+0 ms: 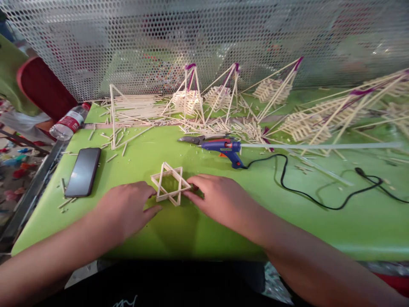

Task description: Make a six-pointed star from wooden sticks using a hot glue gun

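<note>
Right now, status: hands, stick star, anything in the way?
Left hand open, at star's left side. Right hand at its right tip, grip unclear. Stick star on green tabletop. Glue gun beyond, apart from it.

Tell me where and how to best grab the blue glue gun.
Best take the glue gun by its handle, probably from the near side with the closer right hand: it lies flat, handle jutting that way, nozzle pointing left, black cord trailing right.

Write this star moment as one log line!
stick star: on green table | left hand: at its left side | right hand: at its right corner | glue gun: lying beyond
</note>
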`<state>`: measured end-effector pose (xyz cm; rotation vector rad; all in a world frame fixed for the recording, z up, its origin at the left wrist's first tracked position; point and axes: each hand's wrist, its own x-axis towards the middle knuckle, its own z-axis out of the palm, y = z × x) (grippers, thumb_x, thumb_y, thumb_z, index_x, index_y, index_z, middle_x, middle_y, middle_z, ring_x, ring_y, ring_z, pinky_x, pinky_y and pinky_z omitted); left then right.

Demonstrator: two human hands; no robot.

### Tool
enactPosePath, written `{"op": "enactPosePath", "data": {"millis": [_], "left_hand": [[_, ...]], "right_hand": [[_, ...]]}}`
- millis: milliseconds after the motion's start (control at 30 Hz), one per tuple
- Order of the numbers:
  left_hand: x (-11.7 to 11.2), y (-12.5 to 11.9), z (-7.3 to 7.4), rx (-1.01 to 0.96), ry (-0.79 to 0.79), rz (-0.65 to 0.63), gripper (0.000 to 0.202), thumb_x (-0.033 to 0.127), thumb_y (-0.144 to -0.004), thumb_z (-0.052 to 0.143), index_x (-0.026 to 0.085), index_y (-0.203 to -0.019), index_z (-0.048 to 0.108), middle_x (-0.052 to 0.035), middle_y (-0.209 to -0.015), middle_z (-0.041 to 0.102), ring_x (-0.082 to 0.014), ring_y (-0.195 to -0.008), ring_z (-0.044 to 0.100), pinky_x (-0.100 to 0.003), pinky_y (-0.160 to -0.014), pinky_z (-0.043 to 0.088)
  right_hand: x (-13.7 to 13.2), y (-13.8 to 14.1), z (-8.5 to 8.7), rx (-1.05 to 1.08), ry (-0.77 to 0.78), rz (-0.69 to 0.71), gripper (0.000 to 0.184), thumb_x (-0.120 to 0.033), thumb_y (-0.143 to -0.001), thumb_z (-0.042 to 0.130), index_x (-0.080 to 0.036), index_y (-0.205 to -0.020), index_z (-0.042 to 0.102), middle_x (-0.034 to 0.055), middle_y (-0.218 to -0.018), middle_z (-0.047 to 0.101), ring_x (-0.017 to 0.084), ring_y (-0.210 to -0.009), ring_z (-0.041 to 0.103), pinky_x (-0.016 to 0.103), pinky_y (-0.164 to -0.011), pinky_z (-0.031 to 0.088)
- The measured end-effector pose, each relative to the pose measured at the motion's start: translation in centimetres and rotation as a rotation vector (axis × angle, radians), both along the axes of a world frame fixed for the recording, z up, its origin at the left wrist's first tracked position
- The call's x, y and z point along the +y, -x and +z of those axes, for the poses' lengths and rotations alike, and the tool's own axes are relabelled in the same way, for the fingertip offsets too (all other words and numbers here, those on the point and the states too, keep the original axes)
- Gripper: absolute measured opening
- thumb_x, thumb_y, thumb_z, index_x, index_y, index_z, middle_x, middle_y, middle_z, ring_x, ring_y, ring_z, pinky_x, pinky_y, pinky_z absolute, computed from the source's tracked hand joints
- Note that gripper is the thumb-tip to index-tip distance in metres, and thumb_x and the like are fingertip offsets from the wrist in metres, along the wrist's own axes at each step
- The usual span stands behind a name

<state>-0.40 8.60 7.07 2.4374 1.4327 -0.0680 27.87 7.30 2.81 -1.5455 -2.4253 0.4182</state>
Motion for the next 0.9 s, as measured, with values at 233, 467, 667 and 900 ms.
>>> {"op": "enactPosePath", "data": {"millis": [233, 467, 667, 900], "left_hand": [[1.3, 2.5, 0.3, -0.085, -0.176, 0.056, 0.036, 0.063, -0.104, 0.065, 0.031, -0.110, 0.082, -0.0046, -0.103, 0.088, -0.0321, -0.080, 0.081, -0.042, -0.066, 0.052], [4.7, 1.5, -2.2, -0.313, -0.068, 0.179, 0.032, 0.023, -0.093, 0.062, 0.026, -0.117, 0.083, -0.0059, -0.122, 0.089, -0.0305, -0.098, 0.083, -0.041, -0.081, 0.062], [5.8, 1.0, -4.2, -0.455, -0.008, 0.181, 0.032, 0.031, -0.099, 0.064, 0.023, -0.123, 0.083, -0.0091, -0.123, 0.087, -0.0268, -0.100, 0.082, -0.038, -0.084, 0.065], [7.0, 1.2, -5.2, -0.520, 0.074, 0.091, 0.030, 0.042, -0.103, 0.065, 0.027, -0.114, 0.089, -0.0080, -0.113, 0.087, -0.0267, -0.098, 0.082, -0.040, -0.087, 0.065]], "right_hand": [[0.0, -1.3, 0.2, 0.125, -0.025, 0.133, 0.052, -0.022, -0.104, 0.082, -0.026, -0.154, 0.067, 0.0094, -0.136, 0.081, 0.026, -0.099, 0.082, 0.039, -0.085, 0.064], [0.3, -1.6, 0.2, 0.152, -0.024, 0.206, 0.023, -0.018, -0.113, 0.068, -0.027, -0.131, 0.081, 0.0065, -0.126, 0.082, 0.023, -0.094, 0.082, 0.038, -0.087, 0.065], [0.4, -1.9, 0.0, 0.172, -0.060, 0.231, 0.024, -0.020, -0.115, 0.064, -0.027, -0.132, 0.080, 0.0060, -0.122, 0.084, 0.022, -0.093, 0.082, 0.036, -0.086, 0.065], [0.5, -1.6, 0.2, 0.243, -0.060, 0.220, 0.021, -0.016, -0.113, 0.065, -0.026, -0.121, 0.081, 0.0057, -0.119, 0.086, 0.023, -0.100, 0.084, 0.037, -0.093, 0.067]]}}
